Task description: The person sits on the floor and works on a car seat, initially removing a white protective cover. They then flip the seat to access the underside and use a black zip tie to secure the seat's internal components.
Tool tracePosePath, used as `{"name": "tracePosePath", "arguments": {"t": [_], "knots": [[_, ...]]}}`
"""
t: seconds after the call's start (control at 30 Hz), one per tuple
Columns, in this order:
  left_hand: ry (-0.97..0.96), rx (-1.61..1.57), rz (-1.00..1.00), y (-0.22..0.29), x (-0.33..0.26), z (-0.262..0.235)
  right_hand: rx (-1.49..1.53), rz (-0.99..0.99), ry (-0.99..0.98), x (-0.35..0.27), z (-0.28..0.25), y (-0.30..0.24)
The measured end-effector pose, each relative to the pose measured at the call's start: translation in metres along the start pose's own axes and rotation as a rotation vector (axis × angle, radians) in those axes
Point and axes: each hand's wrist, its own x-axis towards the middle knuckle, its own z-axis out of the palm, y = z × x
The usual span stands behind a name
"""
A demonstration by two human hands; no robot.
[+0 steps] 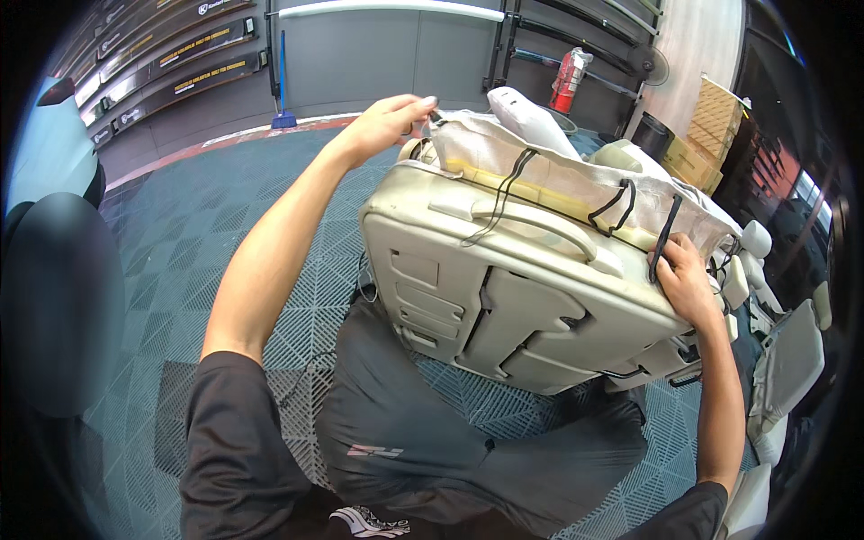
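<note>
Well, from the head camera, it looks like someone is busy fixing a cloth onto a car seat, and the step seems to be pulling its edge into place along the top. The left hand (pixel 387 126) is at the far left corner, and its grip looks pinched on the pale cloth (pixel 477 139) by a small dark end. The right hand (pixel 691 283) is at the right end of the top, with fingers bent over the edge next to a black strap (pixel 666 236). I cannot tell if that grip has the strap, the cloth, or just the seat. I think the next move calls for both hands to pull evenly, so the edge lies flat and no black cord (pixel 515 178) gets caught. The seat part (pixel 517 306) is big and cream, and it sits right in front of the person, over the green floor (pixel 171 270), between the two hands. Its hard back faces the person and has deep slots and flat panels. A round-edged handle (pixel 544 225) bends along the top, with one thin cord hanging over its left end. The cloth looks wrinkly and soft, with a yellow band (pixel 540 196) near its edge. To the right is another grey seat piece (pixel 792 360).
</note>
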Motion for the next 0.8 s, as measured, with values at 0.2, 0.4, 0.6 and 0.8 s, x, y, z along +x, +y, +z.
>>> {"name": "tracePosePath", "arguments": {"t": [0.2, 0.4, 0.6, 0.8], "knots": [[-0.057, 0.204, 0.192, -0.032, -0.025, 0.012, 0.098, -0.052, 0.061, 0.002, -0.007, -0.001], [-0.105, 0.51, 0.22, -0.003, -0.037, 0.017, 0.145, 0.038, -0.066, 0.006, -0.018, -0.023], [-0.077, 0.436, 0.181, -0.001, -0.035, 0.017, 0.279, 0.03, -0.068, 0.03, -0.007, -0.051], [0.07, 0.33, 0.252, -0.012, -0.046, 0.012, 0.28, 0.102, -0.112, 0.028, -0.007, -0.073]]}}
